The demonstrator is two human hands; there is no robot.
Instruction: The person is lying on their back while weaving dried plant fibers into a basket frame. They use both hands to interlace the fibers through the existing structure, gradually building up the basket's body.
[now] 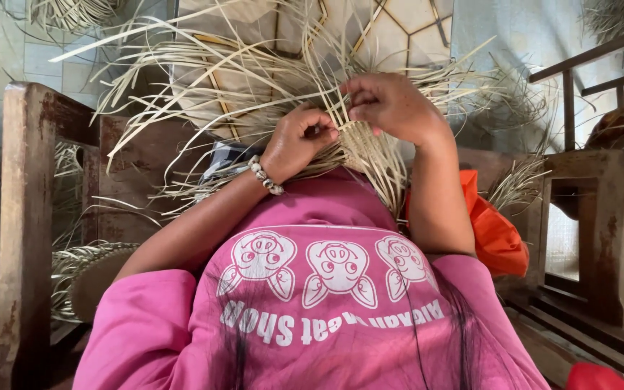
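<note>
While perhaps pinched, hands on straw weave

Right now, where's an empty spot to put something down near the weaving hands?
Bare room shows on the wooden bench seat left of the left hand, between the armrest and the loose straw strips. Around the right hand and the woven piece it is crowded, and orange cloth fills the right side.

left hand, right hand, pinching woven straw strips
</note>
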